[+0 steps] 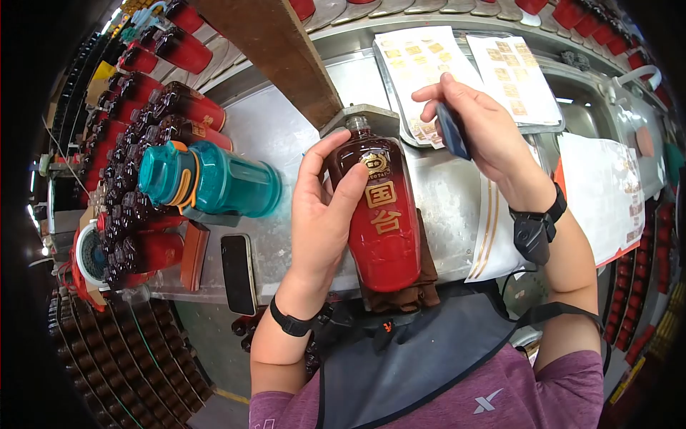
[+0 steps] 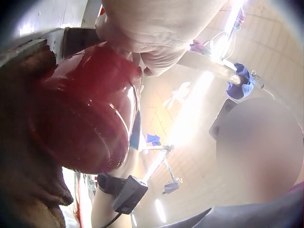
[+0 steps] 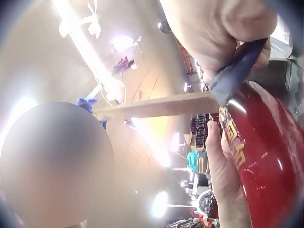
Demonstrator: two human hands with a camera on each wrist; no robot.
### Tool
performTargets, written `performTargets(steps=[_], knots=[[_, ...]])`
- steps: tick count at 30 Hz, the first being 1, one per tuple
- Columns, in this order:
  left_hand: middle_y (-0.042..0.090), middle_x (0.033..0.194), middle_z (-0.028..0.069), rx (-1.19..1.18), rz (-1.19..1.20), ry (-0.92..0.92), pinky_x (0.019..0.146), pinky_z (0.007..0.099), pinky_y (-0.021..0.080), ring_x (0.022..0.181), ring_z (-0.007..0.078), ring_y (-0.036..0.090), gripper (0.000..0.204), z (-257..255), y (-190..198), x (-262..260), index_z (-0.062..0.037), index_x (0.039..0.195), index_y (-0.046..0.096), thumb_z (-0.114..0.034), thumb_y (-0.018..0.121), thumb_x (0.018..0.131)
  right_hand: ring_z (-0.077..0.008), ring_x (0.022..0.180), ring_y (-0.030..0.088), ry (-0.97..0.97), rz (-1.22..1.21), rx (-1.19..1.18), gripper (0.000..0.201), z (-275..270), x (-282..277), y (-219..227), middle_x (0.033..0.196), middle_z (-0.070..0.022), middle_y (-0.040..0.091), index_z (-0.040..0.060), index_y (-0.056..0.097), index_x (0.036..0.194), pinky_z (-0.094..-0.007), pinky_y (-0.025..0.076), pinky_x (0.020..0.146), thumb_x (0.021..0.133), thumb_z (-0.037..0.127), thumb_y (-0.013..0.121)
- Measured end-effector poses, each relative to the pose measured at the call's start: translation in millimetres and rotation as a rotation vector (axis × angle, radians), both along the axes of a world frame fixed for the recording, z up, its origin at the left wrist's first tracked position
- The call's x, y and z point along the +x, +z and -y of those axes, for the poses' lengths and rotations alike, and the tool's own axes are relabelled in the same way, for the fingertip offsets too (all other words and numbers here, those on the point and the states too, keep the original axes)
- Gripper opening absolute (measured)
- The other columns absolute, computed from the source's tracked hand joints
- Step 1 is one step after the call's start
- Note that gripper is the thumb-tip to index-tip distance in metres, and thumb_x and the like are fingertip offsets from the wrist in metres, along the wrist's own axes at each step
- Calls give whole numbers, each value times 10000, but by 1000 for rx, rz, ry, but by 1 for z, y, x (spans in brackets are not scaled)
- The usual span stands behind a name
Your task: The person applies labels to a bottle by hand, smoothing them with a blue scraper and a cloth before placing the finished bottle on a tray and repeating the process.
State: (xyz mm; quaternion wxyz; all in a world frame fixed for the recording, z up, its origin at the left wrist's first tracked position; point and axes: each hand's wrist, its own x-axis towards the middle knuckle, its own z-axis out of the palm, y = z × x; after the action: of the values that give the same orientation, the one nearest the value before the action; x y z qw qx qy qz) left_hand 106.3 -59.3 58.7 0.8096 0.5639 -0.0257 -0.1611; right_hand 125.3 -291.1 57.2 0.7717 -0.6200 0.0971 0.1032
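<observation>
A red glass bottle [image 1: 386, 243] with gold characters lies tilted, its neck against a metal holder [image 1: 375, 113] and its base toward the person. The left hand [image 1: 323, 204] grips its upper part, thumb on the front near the gold crest. Above and right of the bottle, the right hand [image 1: 482, 129] holds a dark blue flat piece [image 1: 453, 132] between thumb and fingers. In the right wrist view this blue piece [image 3: 236, 71] appears beside the bottle's shoulder; whether they touch, I cannot tell. Brown cloth [image 1: 426, 268] lies under the bottle.
A teal drinking bottle [image 1: 239, 180], a phone [image 1: 238, 273] and many red bottles [image 1: 187, 107] stand or lie to the left. Sheets of gold labels [image 1: 429, 61] lie at the back and right. A wooden post [image 1: 275, 53] rises beside the holder.
</observation>
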Motion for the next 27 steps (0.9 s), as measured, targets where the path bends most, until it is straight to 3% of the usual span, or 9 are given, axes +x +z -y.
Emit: performTargets(steps=[4,7,8,13,19,27], knots=[[585,1224,93,20,10,-15,976,302,470,1116,146,569,438,1,1,-2,-17,1343,466,-50,632,939,-48,875,616,-36,-59,90,355,-10,-7,18,976,-3,653,48,648,1186,-209,505,776,1052,333,484],[588,1218,93,30,26,-14,972,299,471,1107,144,570,432,2,1,-2,-19,1338,467,-52,632,940,-44,860,599,-59,110,66,363,-32,-19,30,975,-26,659,25,641,1161,-199,490,759,1000,347,592],[588,1218,93,30,26,-16,972,299,471,1107,144,570,432,2,2,-2,-19,1338,467,-52,632,940,-45,903,588,-15,99,110,301,-31,-21,30,1034,-17,650,22,641,1146,-203,483,789,999,282,603],[612,1164,81,10,-1,0,934,284,486,1070,130,581,427,4,4,-1,-25,1319,461,-55,645,935,-45,913,575,57,-9,210,250,-22,-22,12,1001,-5,648,27,640,1126,-206,476,805,1014,242,577],[638,1094,89,93,4,-5,858,272,518,971,125,618,476,12,10,3,-35,1281,411,-60,696,901,-40,913,570,-24,46,88,231,-21,-28,0,1013,14,612,62,615,1182,-191,476,808,998,202,603],[640,1094,107,120,1,-33,865,288,524,983,134,624,514,12,14,6,-27,1279,399,-34,715,874,-61,929,564,6,169,-50,232,-22,-33,5,1007,-9,624,50,616,1152,-218,479,809,971,195,636]])
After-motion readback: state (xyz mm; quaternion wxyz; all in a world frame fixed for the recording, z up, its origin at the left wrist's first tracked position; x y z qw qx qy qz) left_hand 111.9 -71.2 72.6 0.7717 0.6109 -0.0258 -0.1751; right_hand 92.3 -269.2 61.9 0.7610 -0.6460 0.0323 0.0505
